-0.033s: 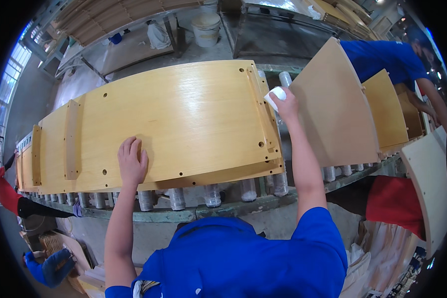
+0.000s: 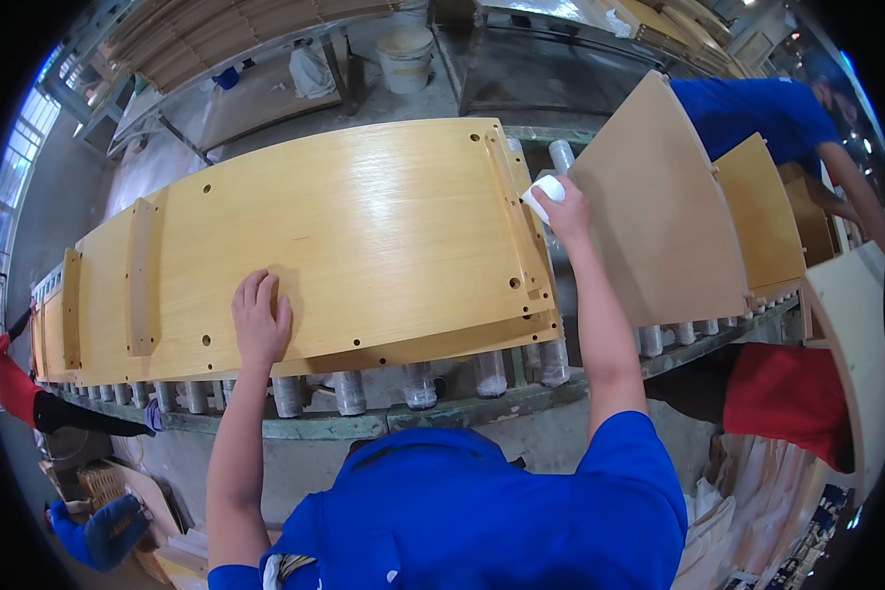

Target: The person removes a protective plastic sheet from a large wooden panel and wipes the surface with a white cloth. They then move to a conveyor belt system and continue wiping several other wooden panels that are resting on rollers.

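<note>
A long yellow wooden panel with drilled holes and cross battens lies on the roller conveyor, over a second board. My left hand rests on its near half, fingers stretched out and holding nothing. My right hand is at the panel's right end, beside the end batten. Its fingers are closed round a small white rounded thing; I cannot make out its kind.
Plastic-wrapped rollers run along the green conveyor frame. Upright wooden boards stand close on the right, where a person in blue and one in red work. A white bucket stands beyond the conveyor.
The panel's right end and my right hand have shifted very slightly left. At the far right, the pale board and the red-clothed person have moved a little right. My left hand stays put.
</note>
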The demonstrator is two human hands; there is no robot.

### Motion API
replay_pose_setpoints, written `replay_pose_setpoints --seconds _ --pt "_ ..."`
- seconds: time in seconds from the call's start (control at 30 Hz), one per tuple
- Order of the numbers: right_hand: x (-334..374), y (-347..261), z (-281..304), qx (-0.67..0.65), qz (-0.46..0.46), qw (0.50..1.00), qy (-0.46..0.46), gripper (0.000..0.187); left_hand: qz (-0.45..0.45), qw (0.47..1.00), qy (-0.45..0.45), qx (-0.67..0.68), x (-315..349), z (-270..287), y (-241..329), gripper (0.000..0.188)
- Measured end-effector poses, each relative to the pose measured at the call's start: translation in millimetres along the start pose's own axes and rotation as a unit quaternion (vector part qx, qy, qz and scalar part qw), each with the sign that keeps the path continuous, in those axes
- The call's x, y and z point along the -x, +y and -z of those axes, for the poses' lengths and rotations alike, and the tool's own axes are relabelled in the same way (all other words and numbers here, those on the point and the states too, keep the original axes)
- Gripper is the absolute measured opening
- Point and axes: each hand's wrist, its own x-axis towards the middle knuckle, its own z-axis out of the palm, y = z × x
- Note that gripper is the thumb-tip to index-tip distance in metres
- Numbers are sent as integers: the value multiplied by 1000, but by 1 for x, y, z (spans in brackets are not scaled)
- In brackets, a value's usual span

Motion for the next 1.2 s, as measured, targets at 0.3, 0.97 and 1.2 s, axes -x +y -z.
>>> replay_pose_setpoints --seconds 0.3,0.97,1.2 --pt "6 -2 3 7 3 1000 -1 29 -13 1000 5 -11 0 1 -2 32" --pt "109 6 60 -23 -77 997 -21 33 -29 999 18 -10 5 -2 -7 31" --pt "147 9 80 -23 -85 996 -23 30 -39 999 23 -11 5 -5 -7 31"
